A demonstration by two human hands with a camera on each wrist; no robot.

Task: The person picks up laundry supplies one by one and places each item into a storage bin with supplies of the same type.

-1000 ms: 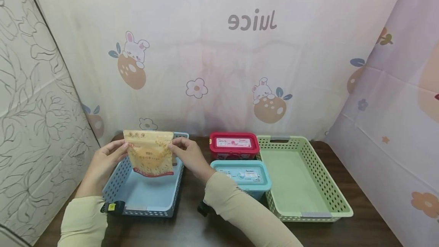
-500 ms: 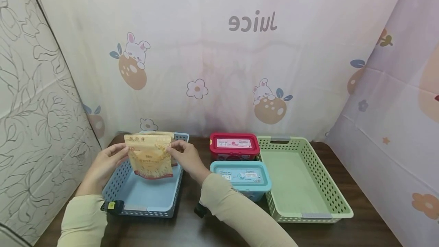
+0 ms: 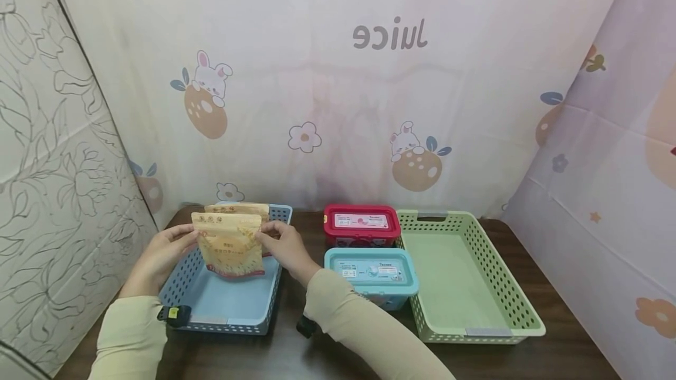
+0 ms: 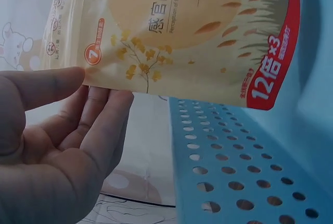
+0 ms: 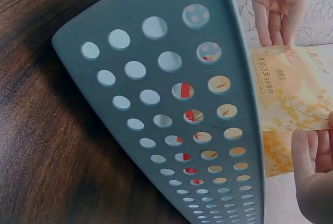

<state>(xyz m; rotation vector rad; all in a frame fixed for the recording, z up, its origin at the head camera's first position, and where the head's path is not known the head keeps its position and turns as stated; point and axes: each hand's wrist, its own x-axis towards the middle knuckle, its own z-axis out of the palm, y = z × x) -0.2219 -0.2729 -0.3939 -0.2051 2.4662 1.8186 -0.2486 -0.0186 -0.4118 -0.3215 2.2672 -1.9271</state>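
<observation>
A yellow pouch (image 3: 229, 245) with a red bottom band and printed flowers hangs upright over the blue basket (image 3: 224, 304). My left hand (image 3: 161, 257) pinches its left edge between thumb and fingers, as the left wrist view shows close up on the pouch (image 4: 171, 36). At the right edge, my right hand (image 3: 287, 250) pinches it the same way. Behind it a second yellow pouch (image 3: 237, 208) stands in the basket at the back, mostly covered by the first. In the right wrist view the basket's holed wall (image 5: 156, 99) hides the lower part of the pouches.
Right of the basket, a red lidded box (image 3: 361, 224) stands behind a light blue lidded box (image 3: 372, 274). A green basket (image 3: 454, 274) sits against them at the right. The dark wooden table (image 3: 296, 356) ends at a printed curtain (image 3: 338, 87).
Both hands have lowered the held pouch slightly and drawn it nearer, so the top of the second pouch behind has come into view. The boxes and baskets have stayed put.
</observation>
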